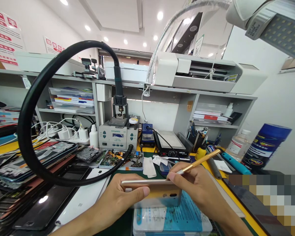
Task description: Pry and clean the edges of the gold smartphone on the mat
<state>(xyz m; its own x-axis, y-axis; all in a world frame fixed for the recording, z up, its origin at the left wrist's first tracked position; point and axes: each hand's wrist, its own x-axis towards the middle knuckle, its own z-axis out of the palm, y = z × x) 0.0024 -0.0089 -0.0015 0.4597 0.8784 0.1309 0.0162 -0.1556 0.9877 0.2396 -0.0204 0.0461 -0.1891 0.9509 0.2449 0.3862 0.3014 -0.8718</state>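
Observation:
My left hand (126, 195) is closed round one end of a silver-gold smartphone (158, 195), its thumb laid along the back. The phone stands tilted on its long edge, with the camera cut-out at the right end. My right hand (190, 183) pinches a slim tool with a gold handle and silver collar (199, 165); its working tip is hidden by my fingers at the phone's upper edge, so I cannot tell its kind. Under the phone lies a blue-and-white box (172, 221).
Stacked phone parts (36, 160) and a white phone back (85, 203) crowd the left. A black hose (27, 98) arches from the hot-air station (118, 136). A parts tray (123, 160) lies ahead. A blue spray can (264, 147) and clear bottle (238, 142) stand right.

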